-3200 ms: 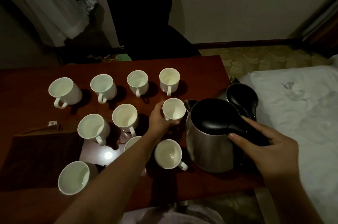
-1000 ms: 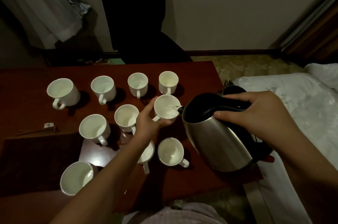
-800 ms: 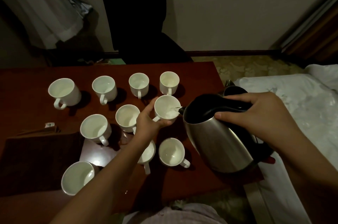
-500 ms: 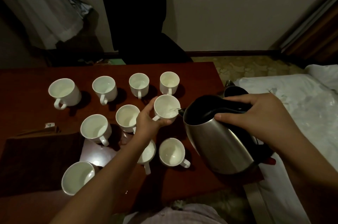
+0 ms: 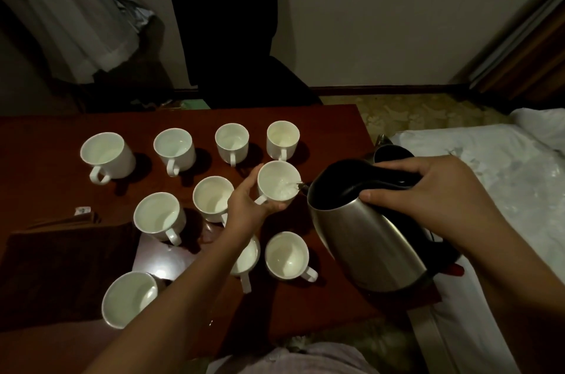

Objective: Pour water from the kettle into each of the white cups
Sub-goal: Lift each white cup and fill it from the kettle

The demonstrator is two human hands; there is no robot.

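Over the right side of the table (image 5: 330,129), the kettle (image 5: 363,239) hangs tipped toward the left, spout resting right at the rim of the cup being filled (image 5: 278,181). Right hand (image 5: 440,190) has its fingers wrapped over the black handle on top. Left hand (image 5: 247,208) cups that mug from the side and underneath, fingers curled round it, apparently lifted a bit off the wood. You can see a thin stream landing inside, though it's pretty dim so I can't really say how full it is.

What could go wrong: the mug is small and the spout barely clears the rim, so tipping a touch more could send water over the far edge onto the fingers underneath, which is nasty if it's hot. The lid is open too, so a steep tilt might slosh water out the top instead of the spout. Also the held cup sits right above others, so any wobble drips onto the table.

Orientation-wise, the kettle's long axis runs from its base at lower right up to the spout at upper left, leaning maybe halfway over, spout pointing at the mug.

Around it are nine more cups: a back row of four (image 5: 226,141), two in the middle (image 5: 159,214), three in front (image 5: 286,254). A dark cloth (image 5: 61,266) lies at the left, and white bedding (image 5: 504,178) on the right.
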